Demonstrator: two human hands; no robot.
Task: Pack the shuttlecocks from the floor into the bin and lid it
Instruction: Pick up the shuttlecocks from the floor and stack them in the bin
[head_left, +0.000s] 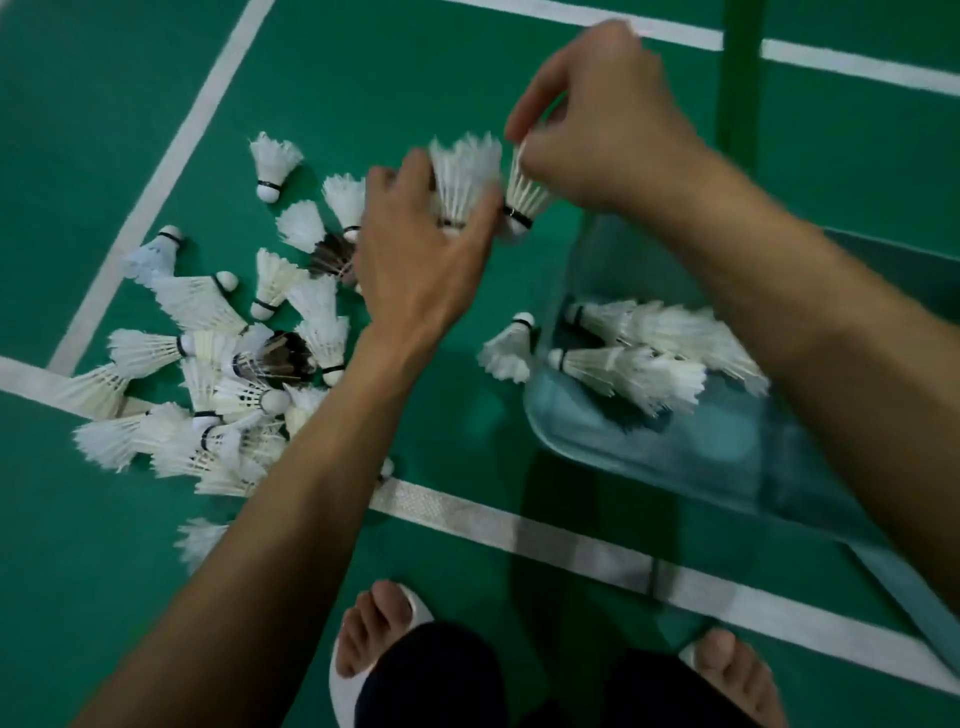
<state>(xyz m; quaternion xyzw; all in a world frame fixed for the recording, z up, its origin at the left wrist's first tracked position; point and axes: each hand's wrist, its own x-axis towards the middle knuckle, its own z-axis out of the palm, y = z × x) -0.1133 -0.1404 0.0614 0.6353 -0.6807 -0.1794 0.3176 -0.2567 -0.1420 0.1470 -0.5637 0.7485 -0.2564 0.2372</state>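
Translucent bin (701, 467) lay on green floor (467, 426), held two rows of shuttlecocks (639, 358), stray shuttlecock (511, 348) just outside it, floor pile (218, 374) at left, too tangled to count, left hand (415, 260) gripped first shuttlecock (465, 176), right hand (597, 124) pinched second shuttlecock (524, 200).

White shuttlecocks (218, 374) with black bands, two dark-feathered (283, 353), lay on green floor (104, 130) with white lines (171, 161); the bin (675, 467) was pale teal.

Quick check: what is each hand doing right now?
Left hand: grips a bunch of white feathered shuttlecocks.
Right hand: pinches a single white feathered shuttlecock.
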